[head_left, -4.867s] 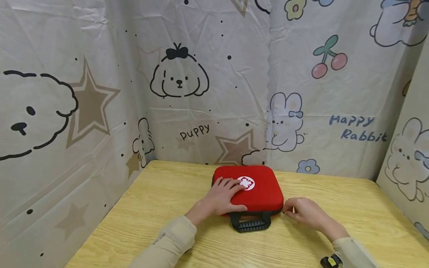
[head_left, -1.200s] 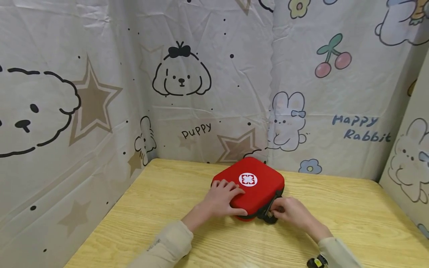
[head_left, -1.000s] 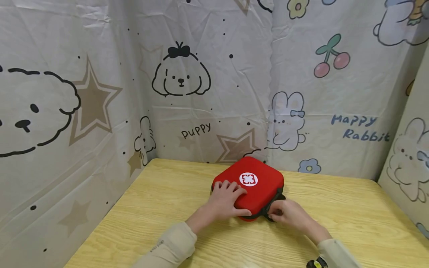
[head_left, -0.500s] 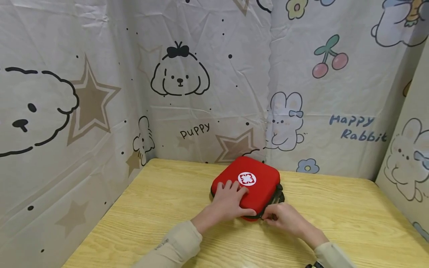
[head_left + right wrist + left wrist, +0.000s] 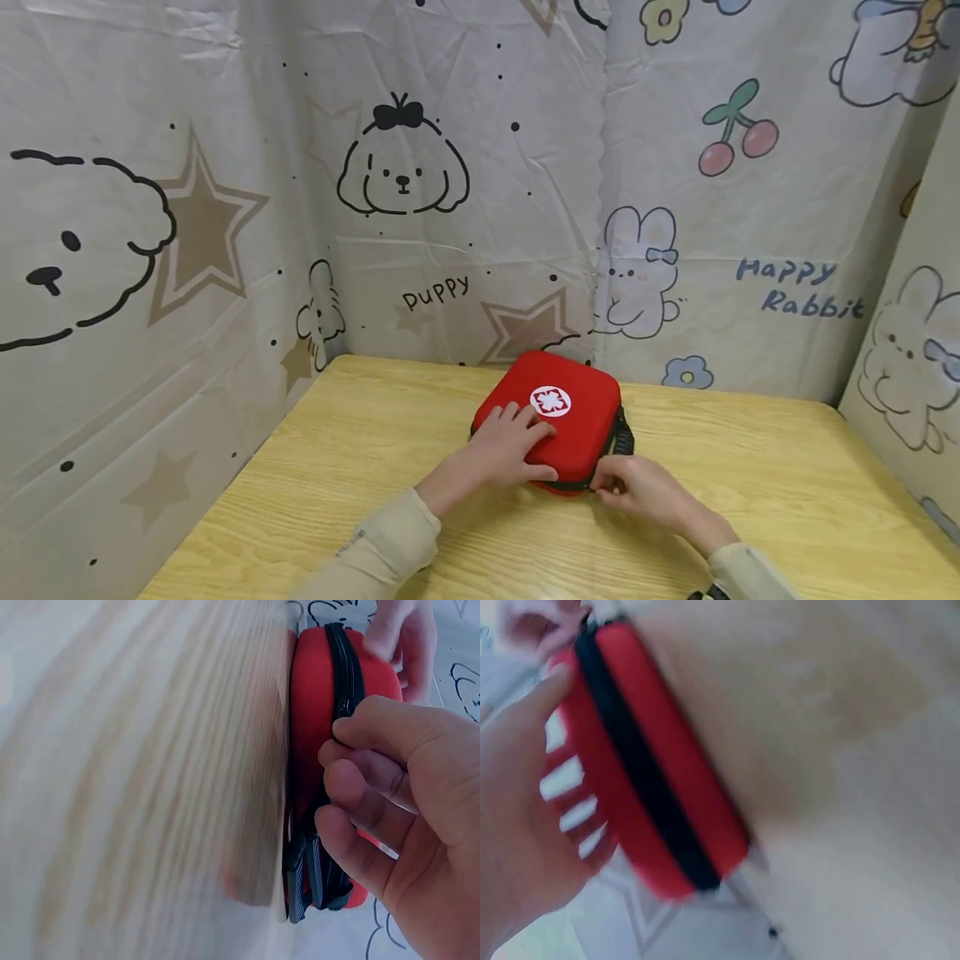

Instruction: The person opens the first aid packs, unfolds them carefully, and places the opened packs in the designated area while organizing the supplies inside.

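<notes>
- We see the red case (image 5: 573, 433) on the wooden table (image 5: 300, 500), its handle (image 5: 624, 438) toward the right.
- We find the left hand (image 5: 504, 447) resting atop it, fingers spread.
- We see the right hand (image 5: 637, 490) pinching the zipper pull (image 5: 343, 711) near one corner (other fingers loosely curled).

This looks like a curtained booth — cartoon-print sheets (image 5: 517, 200) border a wood-grain table (image 5: 750, 483).
</notes>
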The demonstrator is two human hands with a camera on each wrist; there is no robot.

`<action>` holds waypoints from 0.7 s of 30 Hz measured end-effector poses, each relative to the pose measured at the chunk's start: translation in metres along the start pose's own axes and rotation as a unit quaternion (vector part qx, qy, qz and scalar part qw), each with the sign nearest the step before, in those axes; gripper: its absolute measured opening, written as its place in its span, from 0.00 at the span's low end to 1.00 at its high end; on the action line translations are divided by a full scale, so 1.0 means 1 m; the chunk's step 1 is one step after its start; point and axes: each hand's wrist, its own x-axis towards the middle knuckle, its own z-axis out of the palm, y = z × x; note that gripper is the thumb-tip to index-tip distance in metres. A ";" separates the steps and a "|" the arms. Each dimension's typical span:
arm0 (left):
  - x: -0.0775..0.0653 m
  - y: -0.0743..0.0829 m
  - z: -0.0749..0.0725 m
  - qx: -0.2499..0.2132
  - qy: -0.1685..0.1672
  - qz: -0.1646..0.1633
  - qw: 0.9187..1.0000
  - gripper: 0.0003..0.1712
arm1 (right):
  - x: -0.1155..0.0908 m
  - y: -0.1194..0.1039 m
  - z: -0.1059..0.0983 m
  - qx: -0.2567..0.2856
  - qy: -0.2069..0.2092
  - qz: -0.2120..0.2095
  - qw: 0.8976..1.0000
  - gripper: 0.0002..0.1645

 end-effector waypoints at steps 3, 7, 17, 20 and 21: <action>0.000 -0.021 -0.007 -0.024 -0.023 0.022 0.999 0.30 | -0.002 0.005 -0.002 0.017 -0.005 0.021 1.000 0.08; 0.000 -0.040 -0.015 -0.053 -0.058 0.028 0.996 0.29 | -0.005 0.011 -0.005 0.020 0.005 0.019 1.000 0.07; -0.002 -0.037 -0.015 -0.007 -0.032 0.051 0.998 0.29 | -0.007 0.011 -0.007 0.017 0.014 0.011 1.000 0.07; -0.003 -0.034 -0.013 0.022 -0.011 0.059 0.998 0.28 | -0.008 0.009 -0.009 0.000 0.014 0.006 1.000 0.07; -0.004 -0.032 -0.012 0.030 -0.007 0.061 0.998 0.28 | -0.008 0.008 -0.009 0.000 0.012 0.005 1.000 0.07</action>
